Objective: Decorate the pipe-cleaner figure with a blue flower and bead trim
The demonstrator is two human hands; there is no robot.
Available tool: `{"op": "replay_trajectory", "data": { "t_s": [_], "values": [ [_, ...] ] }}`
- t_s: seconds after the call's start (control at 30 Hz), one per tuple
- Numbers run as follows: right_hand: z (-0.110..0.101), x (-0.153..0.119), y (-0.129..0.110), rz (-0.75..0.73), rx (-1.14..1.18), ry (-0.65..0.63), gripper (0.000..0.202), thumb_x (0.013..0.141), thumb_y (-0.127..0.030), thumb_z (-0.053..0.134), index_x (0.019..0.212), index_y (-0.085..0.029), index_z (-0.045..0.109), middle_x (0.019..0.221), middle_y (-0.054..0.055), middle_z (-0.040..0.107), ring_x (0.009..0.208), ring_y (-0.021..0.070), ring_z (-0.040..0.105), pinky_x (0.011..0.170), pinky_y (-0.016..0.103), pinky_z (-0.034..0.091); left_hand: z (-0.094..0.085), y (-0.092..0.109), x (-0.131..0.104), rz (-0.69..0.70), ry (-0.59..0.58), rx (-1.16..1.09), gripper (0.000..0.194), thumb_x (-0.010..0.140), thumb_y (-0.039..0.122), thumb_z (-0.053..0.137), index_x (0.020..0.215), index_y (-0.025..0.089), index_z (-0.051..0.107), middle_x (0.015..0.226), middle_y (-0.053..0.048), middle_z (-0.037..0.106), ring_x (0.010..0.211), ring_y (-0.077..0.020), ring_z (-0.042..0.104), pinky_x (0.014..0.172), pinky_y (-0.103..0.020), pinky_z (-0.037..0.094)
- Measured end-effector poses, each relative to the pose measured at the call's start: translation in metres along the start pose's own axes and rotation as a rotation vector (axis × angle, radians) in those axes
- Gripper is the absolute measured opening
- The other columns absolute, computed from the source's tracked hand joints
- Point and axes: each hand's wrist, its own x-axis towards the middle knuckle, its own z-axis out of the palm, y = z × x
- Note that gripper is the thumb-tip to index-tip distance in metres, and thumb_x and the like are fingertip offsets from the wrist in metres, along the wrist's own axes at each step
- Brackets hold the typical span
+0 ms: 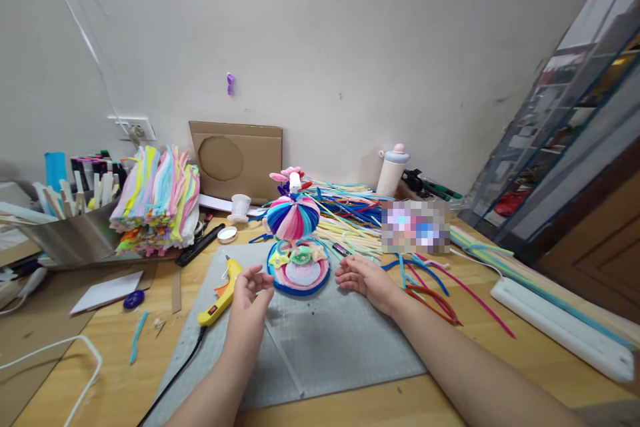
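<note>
A colourful pipe-cleaner figure (293, 217) with a puffed striped skirt stands upright on a round blue-rimmed base (300, 272). Small yellow, green and peach shapes sit at the front of that base. My left hand (253, 290) is just left of the base, fingers loosely curled and apart, holding nothing. On the other side, my right hand (363, 280) rests beside the base with its fingers spread and nothing in them. Left of my left hand lies a yellow glue gun (219, 297), and a clear glue stick (284, 357) lies on the grey cutting mat (340, 347).
Bundled pastel pipe cleaners (155, 200) stand at the left by a metal holder (75, 233). Loose pipe cleaners (345, 207) lie behind the figure. A bottle (393, 173) stands at the back, a cardboard piece (260, 160) against the wall, and a white power strip (560, 327) at the right.
</note>
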Motion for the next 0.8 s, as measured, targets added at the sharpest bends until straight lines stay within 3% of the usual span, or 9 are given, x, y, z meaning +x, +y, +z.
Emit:
{"op": "replay_trajectory", "data": {
  "t_s": [0.17,0.3,0.4,0.57,0.67,0.8],
  "values": [
    [-0.001,0.0,0.002,-0.008,0.004,-0.008,0.011,0.085,-0.025,0.056,0.081,-0.015,0.056,0.073,0.007,0.068,0.063,0.0133,0.066,0.058,0.022,0.053,-0.001,0.003,-0.004,0.036,-0.125,0.096,0.034,0.067,0.032,0.064,0.097,0.018,0.054,0.084,-0.003,0.062,0.08,-0.0179,0.058,0.067,-0.028,0.042],
    [-0.001,0.001,0.002,-0.004,0.002,-0.014,0.01,0.086,-0.024,0.054,0.082,-0.015,0.056,0.073,0.007,0.068,0.063,0.013,0.066,0.059,0.022,0.053,0.0,0.01,-0.01,0.161,-0.261,0.338,0.019,0.074,0.036,0.062,0.075,0.018,0.06,0.077,-0.002,0.06,0.073,-0.0157,0.053,0.067,-0.027,0.039],
    [-0.001,0.001,0.001,-0.009,-0.003,-0.011,0.011,0.087,-0.023,0.053,0.081,-0.015,0.056,0.073,0.007,0.068,0.062,0.013,0.066,0.059,0.022,0.053,0.0,0.011,-0.013,0.252,-0.252,0.411,0.025,0.073,0.037,0.064,0.06,0.018,0.052,0.065,0.001,0.052,0.063,-0.0133,0.047,0.061,-0.026,0.037],
    [0.0,0.0,0.0,-0.007,-0.014,-0.012,0.011,0.086,-0.025,0.054,0.081,-0.015,0.056,0.073,0.007,0.068,0.063,0.0132,0.066,0.058,0.022,0.053,-0.001,0.014,-0.016,0.242,-0.234,0.432,0.042,0.08,0.045,0.053,0.05,0.02,0.036,0.053,0.004,0.04,0.054,-0.0124,0.04,0.057,-0.026,0.034],
    [0.0,0.0,0.001,-0.011,-0.01,-0.02,0.011,0.085,-0.025,0.056,0.081,-0.015,0.056,0.074,0.007,0.068,0.063,0.0132,0.066,0.058,0.022,0.053,-0.002,0.017,-0.017,0.221,-0.249,0.425,0.049,0.087,0.048,0.037,0.046,0.021,0.037,0.05,0.002,0.042,0.054,-0.0135,0.043,0.059,-0.027,0.034],
    [0.0,0.0,0.001,-0.011,-0.011,-0.018,0.012,0.083,-0.026,0.058,0.081,-0.015,0.056,0.074,0.007,0.068,0.063,0.0131,0.066,0.059,0.022,0.053,-0.002,0.02,-0.018,0.225,-0.261,0.428,0.049,0.087,0.048,0.036,0.047,0.02,0.042,0.053,0.001,0.045,0.057,-0.0144,0.046,0.061,-0.027,0.035]
  ]
}}
